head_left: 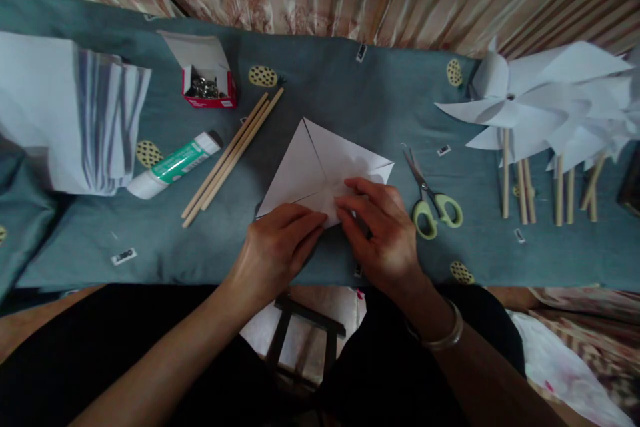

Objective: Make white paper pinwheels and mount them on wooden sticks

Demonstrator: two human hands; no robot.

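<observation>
A white square sheet of paper (327, 153) lies on the cloth in front of me, with slits running from its corners towards the middle. My left hand (280, 240) is closed on its near edge, fingertips pressed together at the paper. On the near right part, my right hand (383, 230) grips the same sheet between thumb and curled fingers. The two sets of fingertips are close together, and they cover the near corner. Just right of my right hand lie scissors with light green handles (424, 197), blades slightly apart.
Wooden sticks (235, 153) and a glue stick (175, 165) lie to the left. Behind them stands an open red box (213, 97) of small metal pieces. A stack of white paper (40, 107) is far left. Several paper pinwheels (540, 107) on sticks overlap at the right.
</observation>
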